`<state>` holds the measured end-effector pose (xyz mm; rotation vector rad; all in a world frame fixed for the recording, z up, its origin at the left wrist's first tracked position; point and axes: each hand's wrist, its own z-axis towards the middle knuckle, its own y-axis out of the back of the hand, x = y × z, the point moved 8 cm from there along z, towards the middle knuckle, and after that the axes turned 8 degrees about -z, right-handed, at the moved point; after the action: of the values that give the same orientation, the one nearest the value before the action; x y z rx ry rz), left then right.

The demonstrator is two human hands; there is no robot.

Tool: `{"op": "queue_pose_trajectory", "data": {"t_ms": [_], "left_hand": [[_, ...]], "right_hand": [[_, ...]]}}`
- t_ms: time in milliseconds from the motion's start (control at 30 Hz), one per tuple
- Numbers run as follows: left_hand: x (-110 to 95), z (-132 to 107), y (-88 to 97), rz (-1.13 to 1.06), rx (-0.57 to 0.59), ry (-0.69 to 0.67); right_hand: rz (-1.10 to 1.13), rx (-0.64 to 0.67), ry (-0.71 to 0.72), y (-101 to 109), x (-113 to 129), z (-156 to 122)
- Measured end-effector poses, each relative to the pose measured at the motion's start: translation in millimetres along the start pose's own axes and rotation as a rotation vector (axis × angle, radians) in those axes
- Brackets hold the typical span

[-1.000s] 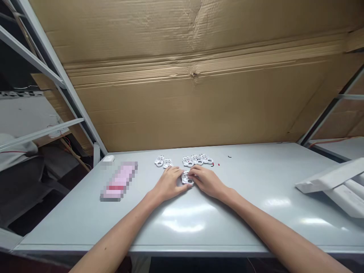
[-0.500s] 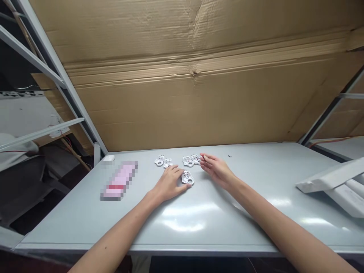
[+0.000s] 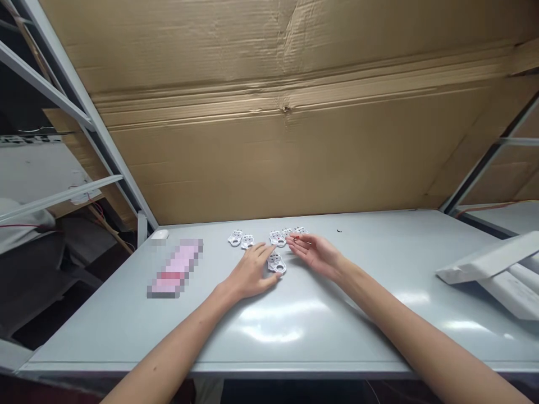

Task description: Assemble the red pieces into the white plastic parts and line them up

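Observation:
My left hand (image 3: 251, 270) rests on the table and holds a white plastic part (image 3: 277, 264) between thumb and index finger. This part lies flat and has a round hole and small openings. My right hand (image 3: 315, 252) is up to its right, with the fingertips closed on a small reddish piece (image 3: 296, 238), too small to name. Behind the fingertips lie more white parts of the same kind, one (image 3: 277, 238) fully in view and others partly covered by my right hand. Two more, a left one (image 3: 234, 238) and its neighbour (image 3: 247, 241), lie beyond my left hand.
A blurred pink oblong thing (image 3: 177, 269) lies on the grey table (image 3: 126, 331) at left, near a small white object (image 3: 160, 234). White foam-like pieces (image 3: 492, 261) stand at right. A tiny dark bit (image 3: 339, 230) lies farther back. A cardboard wall (image 3: 269, 168) closes the back.
My right hand has shifted slightly left and its fingers have turned, uncovering another white part behind it. The left hand stays on its white part.

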<state>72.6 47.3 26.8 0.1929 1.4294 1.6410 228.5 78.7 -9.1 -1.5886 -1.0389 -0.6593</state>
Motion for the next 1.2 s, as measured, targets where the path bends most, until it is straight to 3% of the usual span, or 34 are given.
{"op": "queue_pose_trajectory", "data": {"t_ms": [167, 333, 467, 667, 767, 900, 1000, 1200], "left_hand": [[-12, 0, -3.5, -0.072, 0.037, -0.096], [-11, 1, -0.9, -0.070, 0.030, -0.074], [6, 7, 7.1, -0.010, -0.032, -0.017], [37, 12, 7.1, 0.054, -0.077, 0.062], [35, 10, 11.2, 0.090, -0.126, 0.071], [11, 6, 13.6, 0.095, -0.080, -0.016], [-2, 3, 10.5, 0.127, 0.010, -0.037], [0, 2, 5.3, 0.165, 0.065, -0.020]], "right_hand": [[-0.104, 0.019, 0.062, -2, 3, 0], [-0.193, 0.024, 0.093, 1, 20, -7], [-0.249, -0.073, 0.171, 10, 39, -14], [-0.322, -0.086, 0.223, 7, 42, -14], [-0.577, -0.226, 0.331, 24, 53, -11], [-1.214, -0.517, 0.548, 46, 78, -12], [-1.441, -0.553, 0.516, 56, 77, -6], [-1.540, -0.484, 0.443, 60, 66, 3]]}}
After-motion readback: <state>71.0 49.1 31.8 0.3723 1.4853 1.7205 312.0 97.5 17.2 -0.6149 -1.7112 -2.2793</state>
